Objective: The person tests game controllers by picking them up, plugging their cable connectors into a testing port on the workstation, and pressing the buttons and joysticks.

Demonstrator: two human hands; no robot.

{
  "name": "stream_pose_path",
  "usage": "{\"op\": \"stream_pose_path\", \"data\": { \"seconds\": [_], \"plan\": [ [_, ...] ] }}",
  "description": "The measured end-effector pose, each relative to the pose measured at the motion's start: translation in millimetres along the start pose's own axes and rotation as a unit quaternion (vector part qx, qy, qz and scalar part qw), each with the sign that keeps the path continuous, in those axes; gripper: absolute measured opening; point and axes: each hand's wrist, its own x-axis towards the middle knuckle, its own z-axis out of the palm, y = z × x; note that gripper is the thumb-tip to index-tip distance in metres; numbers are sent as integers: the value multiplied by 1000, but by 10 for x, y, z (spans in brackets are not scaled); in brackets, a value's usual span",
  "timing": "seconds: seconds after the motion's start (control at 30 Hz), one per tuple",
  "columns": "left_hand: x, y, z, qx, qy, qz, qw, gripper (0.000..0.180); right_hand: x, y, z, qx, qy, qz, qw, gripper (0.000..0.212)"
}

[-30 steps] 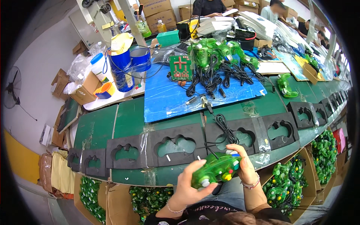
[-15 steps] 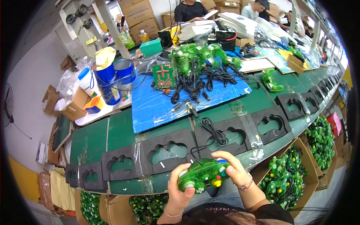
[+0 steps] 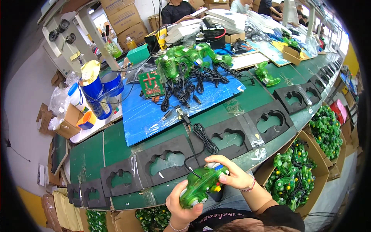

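Both hands hold a translucent green game controller (image 3: 203, 185) above the near edge of the bench. My left hand (image 3: 181, 205) is closed round its left grip, with the thumb near a grey stick. My right hand (image 3: 234, 176) grips the right end, fingers over the top by a blue button and thumb pressed near it. Yellow and red buttons show on the face. From the controller's top a black cable runs to a coiled bundle (image 3: 205, 139), whose far end meets a metal connector (image 3: 181, 113) at the blue board's edge.
Black foam holders (image 3: 145, 164) with controller-shaped cutouts line the green bench. On a blue board (image 3: 135, 125) lie several green controllers (image 3: 181, 58) with black cables and a green circuit board (image 3: 151, 84). Cardboard boxes (image 3: 321, 176) of controllers stand at right. Co-workers sit at the far side.
The controller has tilted, its right end now higher and its face turned more steeply. My right thumb has come onto it. The whole scene has shifted left in view.
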Motion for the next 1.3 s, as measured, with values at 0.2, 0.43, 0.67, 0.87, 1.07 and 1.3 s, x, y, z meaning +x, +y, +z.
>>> {"op": "stream_pose_path", "data": {
  "seconds": [0.2, 0.43, 0.67, 0.87, 1.07, 1.3],
  "plan": [
    [16, 18, 6, 44, -7, 47, 998, 67, -44, 64, -71, 41, -49, 2, 998, 60],
    [50, 23, 19, 70, -3, 71, 995, 66, 6, 2, -25, -26, -38, 1, 999, 85],
    [-165, 59, -34, 208, -55, 135, 967, 71, 28, 111, -12, 18, -24, -32, 999, 90],
    [-20, 66, 20, 150, -37, 137, 979, 66, 34, 127, 11, 21, -1, -12, 1000, 87],
    [9, -26, -39, 124, -39, 70, 989, 73, 4, 92, 20, 10, 22, -15, 1000, 79],
    [46, -52, 1, -108, 15, -128, 986, 73, -41, -47, 45, -155, 32, -86, 984, 88]
  ]
}}
